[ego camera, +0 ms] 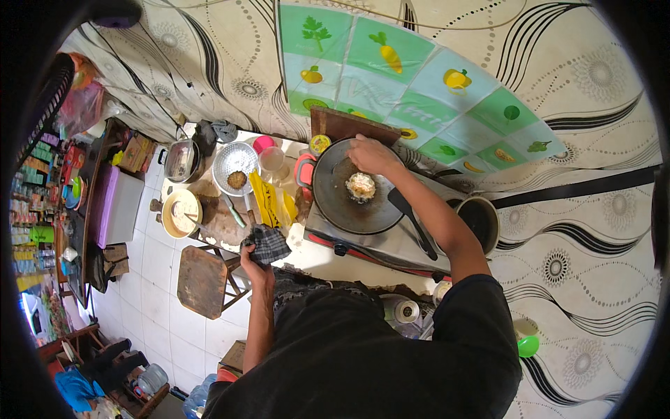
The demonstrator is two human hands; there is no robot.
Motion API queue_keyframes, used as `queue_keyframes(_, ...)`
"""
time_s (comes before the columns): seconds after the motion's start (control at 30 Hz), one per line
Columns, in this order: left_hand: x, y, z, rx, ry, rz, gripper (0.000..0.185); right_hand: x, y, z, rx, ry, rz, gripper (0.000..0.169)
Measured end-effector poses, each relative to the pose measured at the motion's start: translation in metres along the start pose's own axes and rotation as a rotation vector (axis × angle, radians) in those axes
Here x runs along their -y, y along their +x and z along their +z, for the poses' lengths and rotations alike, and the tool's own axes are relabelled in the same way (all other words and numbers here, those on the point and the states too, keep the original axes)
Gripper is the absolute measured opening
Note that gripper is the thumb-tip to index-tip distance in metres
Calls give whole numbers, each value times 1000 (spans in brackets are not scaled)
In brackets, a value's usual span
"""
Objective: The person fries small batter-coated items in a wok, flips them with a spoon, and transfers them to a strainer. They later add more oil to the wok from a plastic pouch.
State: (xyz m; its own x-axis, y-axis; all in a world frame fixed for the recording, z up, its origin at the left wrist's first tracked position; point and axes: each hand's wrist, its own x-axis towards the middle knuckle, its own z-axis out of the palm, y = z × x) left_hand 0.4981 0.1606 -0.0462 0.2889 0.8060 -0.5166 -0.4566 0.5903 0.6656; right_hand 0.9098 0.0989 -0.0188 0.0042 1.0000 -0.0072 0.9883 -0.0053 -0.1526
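Note:
A wok [335,207] sits on a gas stove [340,236], with a pale, browning fritter [360,187] in its middle. Over the wok's far part is my right hand [369,154], fingers bent down; what they hold, if anything, is hidden. My left hand [258,266] grips a dark checked cloth [269,245] near the table's front edge. Just beyond the cloth, a perforated metal strainer [222,163] holds one browned fritter [237,180]. A yellow bowl [168,214] of pale batter [183,216] with a utensil in it stands at the left. A black spatula [413,225] lies across the wok's right rim.
A dark pot [477,225] stands right of the wok. Around the strainer are a yellow plastic bag [266,201], a green-handled knife [234,212] and a lidded pan [181,161]. A wooden stool [203,282] stands by the table. A person in blue [78,387] is at lower left.

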Motion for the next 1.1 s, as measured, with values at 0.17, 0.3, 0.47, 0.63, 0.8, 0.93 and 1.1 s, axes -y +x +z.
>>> queue_keyframes(0.17,-5,-2,13,-17,-29,-23,27,1,-7,24,158,-95,-35,17)
queue_keyframes(0.3,-1,3,6,-32,-43,-22,29,4,4,13,34,-12,-3,16)
queue_keyframes(0.47,-2,0,13,-8,-19,-36,25,17,7,14,93,-14,-68,16)
queue_keyframes(0.63,1,2,9,0,-34,-54,25,15,12,8,209,-66,0,15)
queue_keyframes(0.8,1,0,8,-29,-45,-61,26,39,23,-40,-45,98,-15,17)
queue_keyframes(0.93,2,5,2,2,-45,-70,27,42,28,-19,-85,103,-12,13)
queue_keyframes(1.1,0,2,6,-9,-23,-80,25,32,7,23,66,-117,-127,14)
